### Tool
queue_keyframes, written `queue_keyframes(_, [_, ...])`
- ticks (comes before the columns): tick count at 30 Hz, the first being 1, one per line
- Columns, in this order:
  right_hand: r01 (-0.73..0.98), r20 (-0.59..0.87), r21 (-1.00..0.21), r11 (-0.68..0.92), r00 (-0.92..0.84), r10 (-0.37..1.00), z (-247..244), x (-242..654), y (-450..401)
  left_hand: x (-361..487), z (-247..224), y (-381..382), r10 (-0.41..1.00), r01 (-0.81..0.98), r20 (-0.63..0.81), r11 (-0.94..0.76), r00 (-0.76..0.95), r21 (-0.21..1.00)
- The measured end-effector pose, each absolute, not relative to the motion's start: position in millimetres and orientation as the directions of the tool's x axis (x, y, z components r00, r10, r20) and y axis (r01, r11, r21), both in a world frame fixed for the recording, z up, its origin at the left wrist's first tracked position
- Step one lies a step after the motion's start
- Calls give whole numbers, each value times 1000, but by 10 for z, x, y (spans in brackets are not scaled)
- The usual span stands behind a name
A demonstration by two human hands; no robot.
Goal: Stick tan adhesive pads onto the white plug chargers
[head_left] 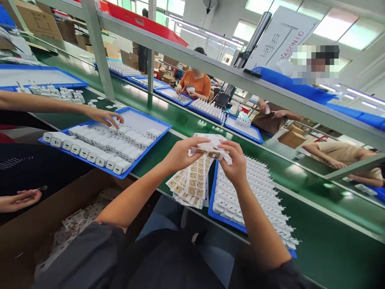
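Note:
In front of me, my left hand point(184, 153) and my right hand point(236, 162) are both closed on a bent white sticker sheet point(210, 140). A brown label shows on its near side; whether a small white piece is also between my fingers, I cannot tell. Just below lies a fanned stack of sticker sheets point(197, 180) with rows of brown labels. Beneath my right forearm, a blue tray point(214, 196) carries many white plug housings point(255, 188) in rows, partly hidden by that arm.
To the left, a co-worker's hand point(105, 116) touches white charger housings point(99, 146) in another blue tray point(164, 127). An open cardboard box point(18, 241) with used sheets stands below. A metal shelf rail point(186, 60) crosses above the green conveyor point(183, 120); other people sit beyond.

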State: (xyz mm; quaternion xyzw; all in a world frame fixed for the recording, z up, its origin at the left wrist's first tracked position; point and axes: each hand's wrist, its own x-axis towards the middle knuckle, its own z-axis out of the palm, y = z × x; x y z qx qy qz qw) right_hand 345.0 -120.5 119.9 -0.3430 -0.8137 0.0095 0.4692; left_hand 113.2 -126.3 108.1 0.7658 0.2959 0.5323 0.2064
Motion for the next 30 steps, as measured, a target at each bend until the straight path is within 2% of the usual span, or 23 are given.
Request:
queue_keyframes(1, [562,771,-274,780,-357,528,1230,3467,-1100,1143,1088,-1182,633,250,735,-773,243,584])
queue_keyframes(3, [583,747,-242,776,-399,532,1235,3526,-929,1147,1016,-1058,612,270,755,-788,237,554])
queue_keyframes(8, [652,696,-341,677,-309,648,1047,3773,-649,1003,512,-965,735,233,612,-675,291,700])
queue_keyframes(11, [678,669,-430,596,-204,714,988,3940,-585,828,267,-957,812,228,537,-581,230,781])
queue_keyframes(14, [695,614,-533,482,-74,786,1006,4124,-585,688,152,-912,918,63,366,-378,154,923])
queue_keyframes(16, [670,542,-635,385,31,840,1027,4254,-603,666,110,-868,961,-97,195,-179,195,979])
queue_keyframes(20, [587,414,-766,264,136,900,1050,4516,-694,796,43,-797,946,-263,-60,149,319,953])
queue_keyframes(23, [468,345,-856,221,198,917,1051,4746,-858,943,54,-787,909,-325,-131,273,397,905])
queue_keyframes(26, [381,311,-904,192,280,908,1031,5073,-1103,1087,153,-806,854,-232,-112,262,508,937])
queue_keyframes(30, [430,329,-892,142,400,856,956,5689,-1470,1408,277,-780,833,-5,-33,42,553,999])
